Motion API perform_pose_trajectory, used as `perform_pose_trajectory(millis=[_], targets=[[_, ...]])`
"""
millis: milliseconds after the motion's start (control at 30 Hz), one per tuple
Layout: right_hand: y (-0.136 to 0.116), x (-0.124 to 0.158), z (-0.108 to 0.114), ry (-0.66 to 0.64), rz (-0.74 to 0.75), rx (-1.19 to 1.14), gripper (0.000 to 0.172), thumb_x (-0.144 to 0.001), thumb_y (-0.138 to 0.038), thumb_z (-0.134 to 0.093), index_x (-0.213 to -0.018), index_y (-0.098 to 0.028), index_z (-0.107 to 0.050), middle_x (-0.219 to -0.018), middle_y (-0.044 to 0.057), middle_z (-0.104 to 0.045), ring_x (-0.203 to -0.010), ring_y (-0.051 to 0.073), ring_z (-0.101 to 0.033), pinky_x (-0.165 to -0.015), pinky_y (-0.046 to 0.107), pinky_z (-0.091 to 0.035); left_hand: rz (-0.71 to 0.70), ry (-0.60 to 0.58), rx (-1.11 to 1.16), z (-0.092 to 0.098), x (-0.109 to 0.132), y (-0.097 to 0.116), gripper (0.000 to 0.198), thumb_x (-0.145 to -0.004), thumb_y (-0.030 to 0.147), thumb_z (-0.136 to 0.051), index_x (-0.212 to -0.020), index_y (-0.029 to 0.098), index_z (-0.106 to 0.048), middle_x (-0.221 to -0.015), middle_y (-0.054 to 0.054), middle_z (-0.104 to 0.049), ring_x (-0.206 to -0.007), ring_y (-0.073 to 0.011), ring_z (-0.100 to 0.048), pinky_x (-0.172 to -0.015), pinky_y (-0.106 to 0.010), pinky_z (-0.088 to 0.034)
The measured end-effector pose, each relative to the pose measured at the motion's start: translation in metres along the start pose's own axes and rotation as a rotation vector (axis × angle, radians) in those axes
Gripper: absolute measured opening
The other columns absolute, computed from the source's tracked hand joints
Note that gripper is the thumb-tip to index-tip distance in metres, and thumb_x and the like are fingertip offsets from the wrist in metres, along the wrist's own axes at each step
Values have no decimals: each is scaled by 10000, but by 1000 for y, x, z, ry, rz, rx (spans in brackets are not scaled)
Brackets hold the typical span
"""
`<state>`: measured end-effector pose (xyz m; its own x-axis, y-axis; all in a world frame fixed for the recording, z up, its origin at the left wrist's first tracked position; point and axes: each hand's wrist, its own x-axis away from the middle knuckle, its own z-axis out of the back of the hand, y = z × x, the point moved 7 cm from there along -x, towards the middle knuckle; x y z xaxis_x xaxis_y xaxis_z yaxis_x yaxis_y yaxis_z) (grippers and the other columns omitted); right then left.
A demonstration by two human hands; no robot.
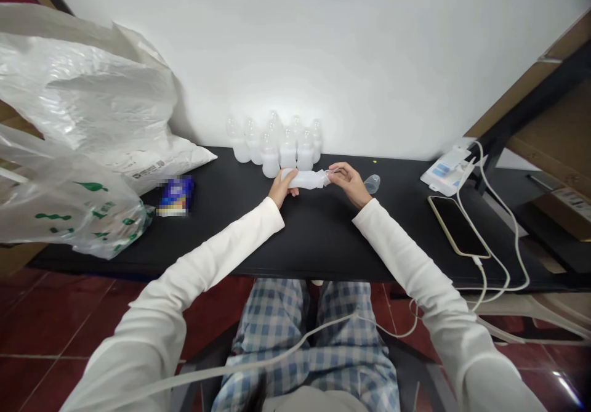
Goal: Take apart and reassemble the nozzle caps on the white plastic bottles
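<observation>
A white baby bottle (305, 180) lies sideways above the black table, its base toward the left. My left hand (279, 189) is wrapped round the bottle's body. At the neck end, my right hand (347, 181) pinches the clear nipple (327, 177), thumb and fingers close together; the fingers partly cover it. Just right of that hand, a clear dome-shaped cap (372, 183) rests on the tabletop. Behind the held bottle stand several similar white bottles (288, 150) with clear domed caps, grouped upright near the wall.
Large plastic bags (115, 92) and a blue packet (176, 195) occupy the left side of the black table (318, 239). On the right lie a phone (458, 226) with a white cable (512, 215) and a white-and-blue package (446, 169). A white wall (323, 48) rises behind.
</observation>
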<state>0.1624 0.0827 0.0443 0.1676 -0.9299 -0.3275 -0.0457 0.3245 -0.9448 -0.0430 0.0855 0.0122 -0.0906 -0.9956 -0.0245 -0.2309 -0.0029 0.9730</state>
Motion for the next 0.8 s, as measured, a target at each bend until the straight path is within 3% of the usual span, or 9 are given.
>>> perform_pose_trajectory(millis=[133,267,467,600,800], targets=[[-3,2,-5,-61,25,49,474,-685,-488,-868,-1045,-254,-666,-1074,26,-673,-1001,177,-667,-1009,382,-558,95,69,55,2,1,-1,398,-874,544,-625,-806,156,-562,-495,25,-543,-383,-81,-477,-405,-210,-334],[-8,3,-8,-88,129,136,442,-709,-465,-851,-1037,-254,-643,-1105,33,-672,-1066,199,-675,-1013,396,-564,90,93,42,4,0,1,388,-898,523,-626,-804,151,-564,-494,31,-548,-355,-67,-454,-376,-201,-306],[-31,14,-17,-98,504,678,157,-952,-274,-570,-1080,-239,-652,-1116,80,-693,-1072,217,-676,-933,399,-573,85,66,-44,6,-4,-2,388,-880,521,-670,-796,168,-535,-483,44,-548,-331,-62,-435,-350,-195,-288],[-33,22,-25,-121,667,983,243,-1005,-189,-446,-1137,-238,-644,-1180,97,-722,-1117,223,-683,-920,397,-553,117,77,-63,6,-3,-1,399,-904,522,-633,-763,158,-549,-473,32,-550,-334,-70,-465,-351,-193,-308],[-33,27,-31,-148,766,1132,328,-1040,-169,-354,-1122,-224,-667,-1204,103,-739,-1194,215,-664,-945,394,-524,182,88,-72,5,0,-1,440,-912,568,-579,-786,146,-576,-460,10,-564,-311,-91,-472,-342,-210,-308]])
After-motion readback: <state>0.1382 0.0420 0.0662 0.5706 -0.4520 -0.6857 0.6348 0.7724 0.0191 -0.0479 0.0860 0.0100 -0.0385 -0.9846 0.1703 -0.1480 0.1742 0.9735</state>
